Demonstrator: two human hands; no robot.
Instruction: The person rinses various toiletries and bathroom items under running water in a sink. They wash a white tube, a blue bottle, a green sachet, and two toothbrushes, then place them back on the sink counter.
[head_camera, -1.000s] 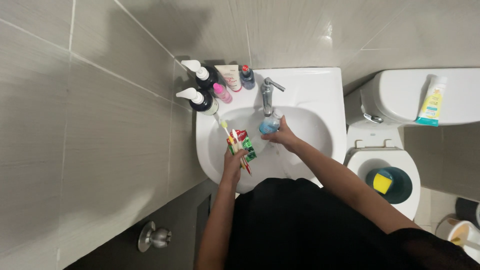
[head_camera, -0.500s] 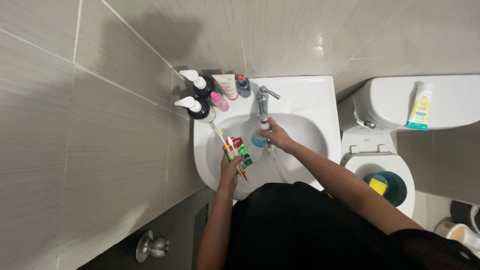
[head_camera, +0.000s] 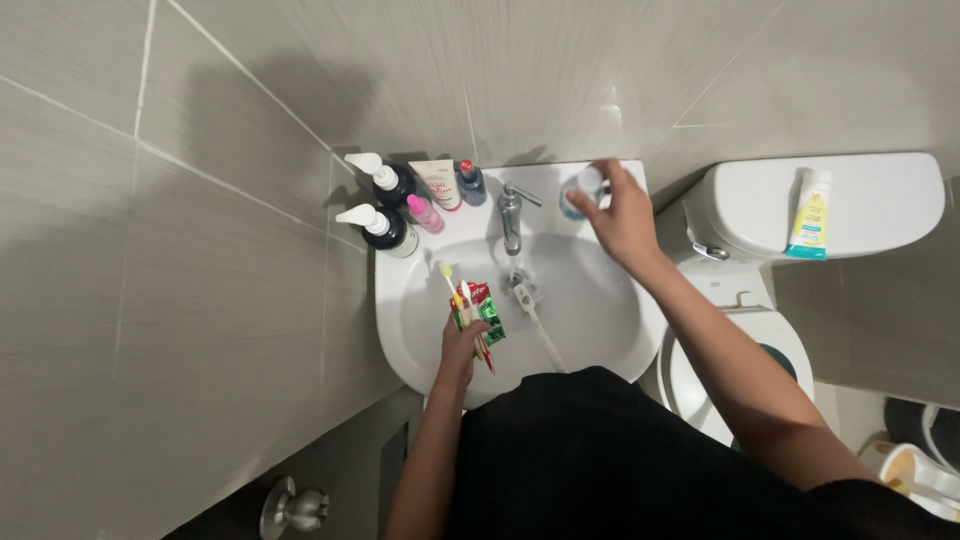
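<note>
White porcelain is slick when wet, and that is the main risk as I judge it: the right hand (head_camera: 622, 222) grips a small blue cup (head_camera: 580, 188) at the back rim of the sink (head_camera: 610, 330), just right of the tap (head_camera: 511, 215). Its fingers curl over the cup's top, so I cannot tell whether the base rests on the ledge. If it sits too near the edge, it could tip into the basin or slide off toward the toilet tank (head_camera: 850, 205) beside that hand.

Water (head_camera: 540, 330) runs from the tap in a thin stream between the two hands; left running, it could splash the black clothing pressed against the front rim.

Over the basin's left side, the left hand (head_camera: 462, 345) is closed round a bundle: a toothbrush (head_camera: 449, 283) with a pale head pointing up and a red and green toothpaste tube (head_camera: 482, 305). Holding both in one fist is a loose hold, and either could slip into the wet bowl.

Beyond the left hand, on the back ledge, stand two dark pump bottles (head_camera: 385, 205), a pink bottle (head_camera: 424, 213), a white tube (head_camera: 438, 183) and a small dark bottle (head_camera: 470, 182), crowded enough to knock over.
</note>
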